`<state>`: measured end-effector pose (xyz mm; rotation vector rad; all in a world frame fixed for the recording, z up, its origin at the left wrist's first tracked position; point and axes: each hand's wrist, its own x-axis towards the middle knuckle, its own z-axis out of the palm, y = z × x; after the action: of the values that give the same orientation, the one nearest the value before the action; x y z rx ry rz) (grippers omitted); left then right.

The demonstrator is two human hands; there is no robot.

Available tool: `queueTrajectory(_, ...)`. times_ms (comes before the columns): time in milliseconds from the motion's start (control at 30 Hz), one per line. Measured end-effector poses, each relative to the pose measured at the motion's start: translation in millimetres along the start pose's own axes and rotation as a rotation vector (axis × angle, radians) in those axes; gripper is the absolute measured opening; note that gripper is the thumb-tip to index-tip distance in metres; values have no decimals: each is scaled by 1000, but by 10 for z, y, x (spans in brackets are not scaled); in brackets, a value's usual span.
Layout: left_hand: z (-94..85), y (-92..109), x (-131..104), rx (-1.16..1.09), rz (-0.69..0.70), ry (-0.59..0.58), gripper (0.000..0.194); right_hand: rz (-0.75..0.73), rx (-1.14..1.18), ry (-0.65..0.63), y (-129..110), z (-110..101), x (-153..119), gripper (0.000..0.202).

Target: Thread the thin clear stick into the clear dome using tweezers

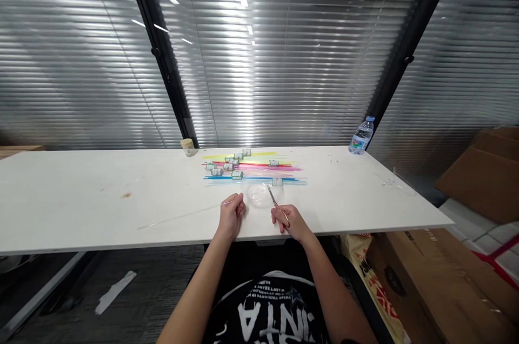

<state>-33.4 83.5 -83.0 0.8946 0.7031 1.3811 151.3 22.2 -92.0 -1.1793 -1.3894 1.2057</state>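
Observation:
My left hand (231, 216) rests near the front edge of the white table (101, 198), pinching the end of a long clear straw (182, 216) that runs off to the left along the tabletop. My right hand (290, 222) holds a small pair of scissors (274, 201) with the blades pointing up and away. Between and just beyond my hands sits a small clear round dish (258, 193). Farther back lie coloured straws (253, 170) in yellow, red, pink and blue rows, with several small green-and-white rolls (227, 166) scattered on them.
A water bottle (361, 137) stands at the table's back right, a small tan cylinder (187, 146) at the back centre. Clear plastic bits (392, 182) lie near the right edge. Cardboard boxes (446, 279) crowd the floor to the right. Blinds cover the windows behind.

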Motion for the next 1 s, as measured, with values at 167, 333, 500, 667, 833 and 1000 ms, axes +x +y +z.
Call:
queueTrajectory(167,8,3,-2,1,-5,5,46,-11,-15,5,-18,2,-2,46)
queueTrajectory(333,28,21,-14,2,0,16,48,2,-26,12,4,2,0,45)
queueTrajectory(500,46,37,-27,2,-11,18,49,6,-38,28,11,4,-5,46)
queueTrajectory(667,42,30,-27,5,-10,9,49,5,-38,36,10,3,9,45)
queueTrajectory(833,34,24,-18,3,-9,11,49,5,-46,40,10,8,7,45)
queueTrajectory(1000,28,30,-18,18,1,4,49,0,-46,41,-2,12,-2,44)
